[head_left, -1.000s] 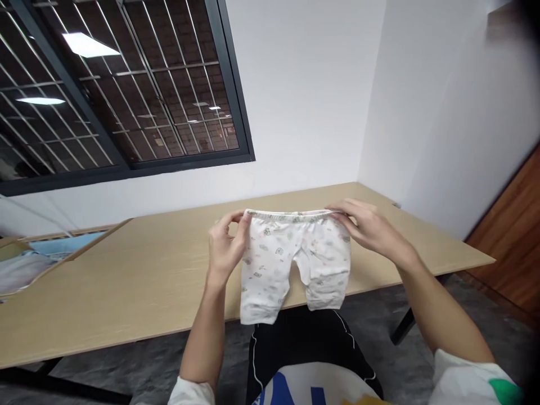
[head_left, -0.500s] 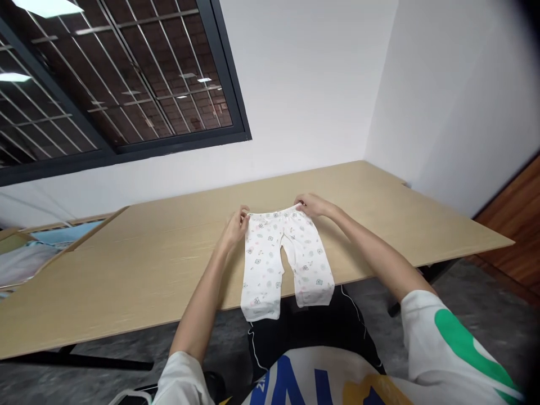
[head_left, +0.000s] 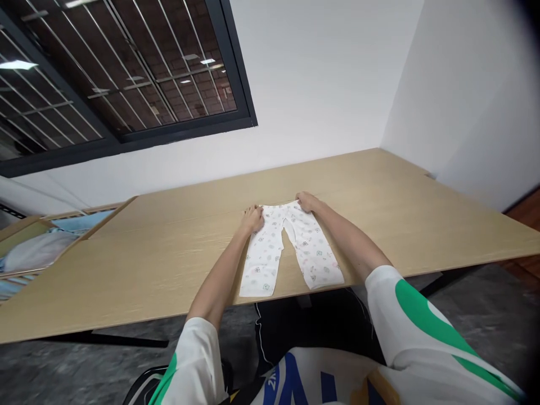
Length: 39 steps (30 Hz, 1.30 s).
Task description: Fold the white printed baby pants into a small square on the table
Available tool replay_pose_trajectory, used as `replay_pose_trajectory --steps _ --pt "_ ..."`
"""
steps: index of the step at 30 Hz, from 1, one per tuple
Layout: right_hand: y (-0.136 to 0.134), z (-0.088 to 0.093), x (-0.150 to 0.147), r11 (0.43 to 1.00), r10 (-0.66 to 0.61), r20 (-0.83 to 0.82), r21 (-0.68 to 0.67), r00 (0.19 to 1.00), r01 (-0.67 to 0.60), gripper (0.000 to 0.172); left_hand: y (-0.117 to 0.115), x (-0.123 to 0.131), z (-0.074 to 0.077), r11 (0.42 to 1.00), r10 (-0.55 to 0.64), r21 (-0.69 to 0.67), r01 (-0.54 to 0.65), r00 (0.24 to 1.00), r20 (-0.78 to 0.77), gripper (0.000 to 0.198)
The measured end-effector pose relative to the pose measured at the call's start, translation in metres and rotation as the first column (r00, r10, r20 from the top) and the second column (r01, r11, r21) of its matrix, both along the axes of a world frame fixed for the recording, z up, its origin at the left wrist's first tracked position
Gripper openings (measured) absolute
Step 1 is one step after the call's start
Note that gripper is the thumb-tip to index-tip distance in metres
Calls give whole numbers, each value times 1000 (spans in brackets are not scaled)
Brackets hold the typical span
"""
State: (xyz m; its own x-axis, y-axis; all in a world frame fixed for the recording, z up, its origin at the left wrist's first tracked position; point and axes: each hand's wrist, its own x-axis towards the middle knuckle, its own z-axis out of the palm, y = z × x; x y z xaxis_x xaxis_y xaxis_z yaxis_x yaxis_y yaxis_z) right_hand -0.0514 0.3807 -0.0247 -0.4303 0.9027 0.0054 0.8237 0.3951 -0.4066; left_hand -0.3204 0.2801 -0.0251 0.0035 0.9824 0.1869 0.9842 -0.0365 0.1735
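Note:
A small pair of white pants (head_left: 266,256) with a scattered print of little figures lies flat, its waistband away from me and both legs spread toward me. The leg ends rest just inside the table's front edge. My left hand (head_left: 253,219) is closed on the left corner of the waistband, fingers curled. At the right corner, my right hand (head_left: 307,202) grips the waistband, with its fingertips partly hidden behind the cloth.
The pants lie on a wide wooden table (head_left: 160,253). At the far left stands a wooden crib-like frame (head_left: 110,222) with pale blue and white bedding (head_left: 42,250). Behind the table are a white wall (head_left: 320,84) and a barred window (head_left: 139,67).
The pants have slid away from me, so the legs that hung over the front edge now lie on the table, spread wider. Both hands moved forward with the waistband.

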Motion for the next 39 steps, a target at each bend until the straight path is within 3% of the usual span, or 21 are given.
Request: replay_pose_trajectory --steps 6,11,14,16,20,24,29,36,39 --pt "14 -12 -7 999 -44 -74 23 996 46 26 -3 9 4 999 42 -33 -42 999 -1 43" --pt "18 -15 -7 996 -80 -163 32 983 86 33 -21 31 29 998 38 -45 -36 998 44 30" --pt "24 -12 -5 990 -127 -215 29 968 136 38 -35 71 44 996 -39 -78 45 997 71 32" --pt "28 -11 -3 986 -159 -234 10 959 165 34 -53 109 46 974 -147 -159 161 985 93 31" --pt "31 -17 0 979 -205 -234 -50 950 198 22 -106 185 28 851 -380 -320 415 909 170 40" --pt "32 -21 2 968 -251 -236 -83 939 237 21 -147 225 7 799 -464 -337 498 867 181 39" --pt "34 -16 1 961 -271 -268 -122 924 247 21 -156 228 0 805 -457 -338 487 873 170 36" --pt "33 1 -1 944 -328 -358 -167 874 286 38 -172 213 12 879 -343 -257 402 907 244 27" --pt "35 11 -8 939 -342 -400 -178 850 294 44 -183 192 15 905 -253 -179 386 825 505 27"
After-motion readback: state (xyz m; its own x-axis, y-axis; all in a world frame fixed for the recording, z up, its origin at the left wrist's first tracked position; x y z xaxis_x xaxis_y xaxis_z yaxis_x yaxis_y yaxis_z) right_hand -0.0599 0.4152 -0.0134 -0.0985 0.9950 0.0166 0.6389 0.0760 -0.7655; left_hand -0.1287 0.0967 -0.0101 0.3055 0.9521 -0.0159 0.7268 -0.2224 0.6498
